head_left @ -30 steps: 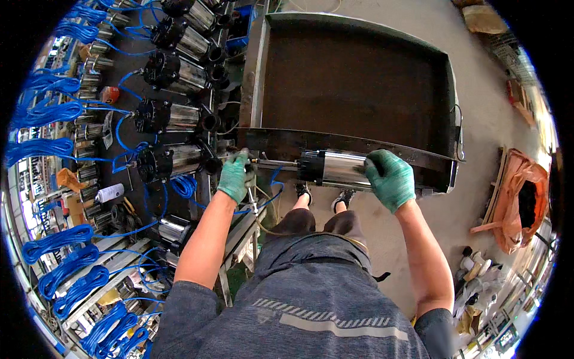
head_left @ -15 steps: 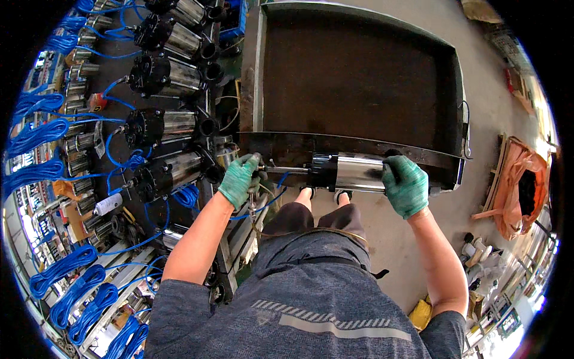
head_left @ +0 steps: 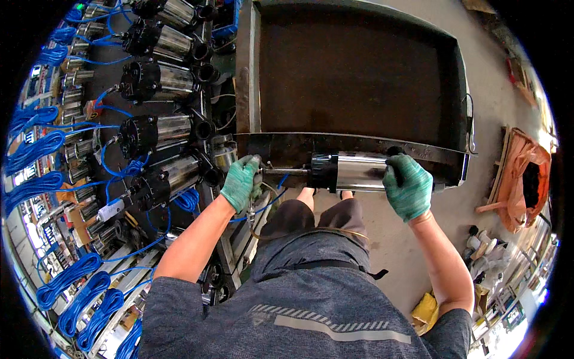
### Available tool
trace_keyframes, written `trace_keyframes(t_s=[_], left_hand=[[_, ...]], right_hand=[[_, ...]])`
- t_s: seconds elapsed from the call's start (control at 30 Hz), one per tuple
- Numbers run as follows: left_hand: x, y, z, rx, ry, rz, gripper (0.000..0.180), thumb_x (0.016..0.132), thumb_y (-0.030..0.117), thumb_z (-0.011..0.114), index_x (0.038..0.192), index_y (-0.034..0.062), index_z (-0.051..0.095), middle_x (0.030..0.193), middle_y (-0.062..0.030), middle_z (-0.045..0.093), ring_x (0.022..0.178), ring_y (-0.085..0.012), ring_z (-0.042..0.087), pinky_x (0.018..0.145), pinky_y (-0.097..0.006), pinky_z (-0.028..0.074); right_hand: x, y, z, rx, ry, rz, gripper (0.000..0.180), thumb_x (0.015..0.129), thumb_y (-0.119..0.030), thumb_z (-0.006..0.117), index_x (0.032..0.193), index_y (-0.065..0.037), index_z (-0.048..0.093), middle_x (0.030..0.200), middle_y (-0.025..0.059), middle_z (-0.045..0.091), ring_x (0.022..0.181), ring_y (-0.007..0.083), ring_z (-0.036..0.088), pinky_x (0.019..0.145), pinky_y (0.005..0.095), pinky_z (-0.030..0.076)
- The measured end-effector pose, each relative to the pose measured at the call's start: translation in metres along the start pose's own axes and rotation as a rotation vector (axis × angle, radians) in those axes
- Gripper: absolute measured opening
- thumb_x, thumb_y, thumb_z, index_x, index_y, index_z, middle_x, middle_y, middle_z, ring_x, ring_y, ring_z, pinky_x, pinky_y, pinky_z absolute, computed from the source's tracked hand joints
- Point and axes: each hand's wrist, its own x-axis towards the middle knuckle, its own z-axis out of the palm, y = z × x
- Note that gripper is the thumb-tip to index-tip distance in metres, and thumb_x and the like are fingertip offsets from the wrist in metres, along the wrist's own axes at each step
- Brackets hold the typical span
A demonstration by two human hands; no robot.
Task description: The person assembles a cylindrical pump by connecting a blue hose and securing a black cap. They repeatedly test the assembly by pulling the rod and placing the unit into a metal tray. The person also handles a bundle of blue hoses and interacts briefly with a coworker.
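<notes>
L hand (head_left: pixel 240 181) closed on hose fitting (head_left: pixel 251 213), nr L end of rod (head_left: pixel 292 171) | R hand (head_left: pixel 409 186) gripping R end of steel cyl. (head_left: pixel 362 172) | cyl. horiz. alongside near wall of tank (head_left: pixel 353 142) | tip: both hands steady, rod & cyl. aligned.

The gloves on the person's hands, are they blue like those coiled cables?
No, the left hand and the right hand wear green gloves, while the coiled cables are blue.
</notes>
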Motion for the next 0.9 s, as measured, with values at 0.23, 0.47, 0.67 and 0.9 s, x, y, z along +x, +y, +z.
trace_keyframes(t_s=[0.23,0.47,0.67,0.9], left_hand=[[-0.003,-0.001,-0.004,-0.034,-0.089,0.025,0.017,0.103,0.033,0.059,0.102,0.0163,0.054,0.059,0.0039,0.037,0.046,-0.0078,0.034,0.041,-0.024,0.026],[-0.014,-0.007,-0.010,-0.243,0.046,0.140,0.023,0.102,0.037,0.061,0.107,0.0147,0.057,0.071,0.0002,0.050,0.052,-0.0096,0.039,0.046,-0.025,0.033],[-0.077,0.015,0.068,-0.689,-0.369,0.388,0.022,0.101,0.032,0.062,0.106,0.0111,0.059,0.077,0.0012,0.050,0.059,-0.0094,0.041,0.055,-0.027,0.036],[-0.128,-0.001,0.233,-0.036,-0.410,0.723,0.046,0.102,0.043,0.058,0.129,0.0053,0.056,0.109,-0.0061,0.062,0.097,-0.0164,0.060,0.088,-0.033,0.050]], right_hand=[[-0.001,-0.002,-0.002,0.042,-0.034,0.062,0.007,0.082,-0.010,0.067,0.089,-0.007,0.067,0.079,0.0159,0.064,0.069,0.0372,0.063,0.060,0.0433,0.052],[-0.011,0.004,-0.010,0.027,-0.058,-0.023,0.016,0.082,-0.016,0.069,0.095,-0.007,0.069,0.086,0.0157,0.068,0.081,0.0388,0.065,0.073,0.0458,0.054],[-0.058,-0.035,-0.024,0.150,-0.143,-0.310,0.046,0.077,-0.021,0.077,0.118,-0.005,0.064,0.107,0.0157,0.066,0.100,0.0356,0.064,0.090,0.0447,0.053],[-0.118,-0.016,-0.028,0.513,-0.236,0.331,0.060,0.092,-0.017,0.068,0.145,-0.011,0.041,0.105,0.0259,0.069,0.087,0.0419,0.070,0.074,0.0489,0.056]])
